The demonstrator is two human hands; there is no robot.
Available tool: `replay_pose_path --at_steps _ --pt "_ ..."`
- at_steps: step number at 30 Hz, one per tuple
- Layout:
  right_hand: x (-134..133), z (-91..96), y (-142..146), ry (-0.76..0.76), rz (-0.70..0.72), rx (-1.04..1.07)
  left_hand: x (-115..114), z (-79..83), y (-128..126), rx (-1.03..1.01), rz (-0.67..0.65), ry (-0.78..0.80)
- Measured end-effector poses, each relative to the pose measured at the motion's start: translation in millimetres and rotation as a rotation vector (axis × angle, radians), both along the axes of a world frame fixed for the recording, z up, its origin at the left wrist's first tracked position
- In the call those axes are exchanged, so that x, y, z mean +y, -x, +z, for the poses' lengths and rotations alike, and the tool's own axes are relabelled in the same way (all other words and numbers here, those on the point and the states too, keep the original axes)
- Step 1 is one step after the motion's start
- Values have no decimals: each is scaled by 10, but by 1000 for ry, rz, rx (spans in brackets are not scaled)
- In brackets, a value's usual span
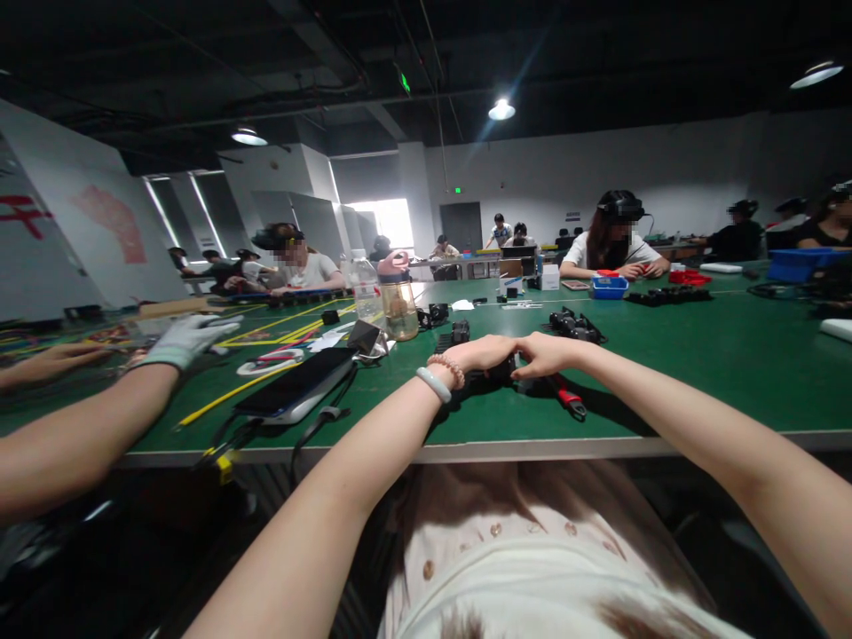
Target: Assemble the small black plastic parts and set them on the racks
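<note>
My left hand (489, 351), with a beaded bracelet and a pale bangle at the wrist, is curled over a black part (499, 371) on the green table. My right hand (542, 353) meets it from the other side, thumb and fingers closed on the same part. Both hands cover much of it, so its exact kind does not show. Just below my right hand lies a red-handled tool (569, 397), its far end hidden under that hand. Behind the hands sit another black piece (459, 332) and a cluster of black parts (576, 325).
A phone (296, 386) on a white block with cables lies at left, near a tinted bottle (399, 311) and yellow strips. A co-worker's gloved hand (190, 342) reaches in from the left. Across the table, a person sits behind a blue bin (609, 287).
</note>
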State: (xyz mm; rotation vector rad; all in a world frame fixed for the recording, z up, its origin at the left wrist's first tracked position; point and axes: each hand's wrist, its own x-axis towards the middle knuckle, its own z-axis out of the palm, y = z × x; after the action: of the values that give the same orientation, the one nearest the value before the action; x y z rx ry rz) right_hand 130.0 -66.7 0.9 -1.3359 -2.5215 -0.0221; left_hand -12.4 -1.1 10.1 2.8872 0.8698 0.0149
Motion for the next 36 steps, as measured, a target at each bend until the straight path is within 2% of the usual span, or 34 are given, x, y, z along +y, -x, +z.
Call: replay_pose_path --at_steps 17,23,28,32,36 --pt "-20 17 5 18 2 13 -54 39 15 -12 16 42" --pt "-33 15 7 6 -1 -5 -5 -6 39 -31 36 169" --pt "-23 11 7 0 -12 -9 62 -29 25 -47 76 360" --pt "-2 9 -1 7 -26 -39 83 17 -14 4 111 456" --pt "15 4 -17 6 -5 -45 71 80 10 69 101 472"
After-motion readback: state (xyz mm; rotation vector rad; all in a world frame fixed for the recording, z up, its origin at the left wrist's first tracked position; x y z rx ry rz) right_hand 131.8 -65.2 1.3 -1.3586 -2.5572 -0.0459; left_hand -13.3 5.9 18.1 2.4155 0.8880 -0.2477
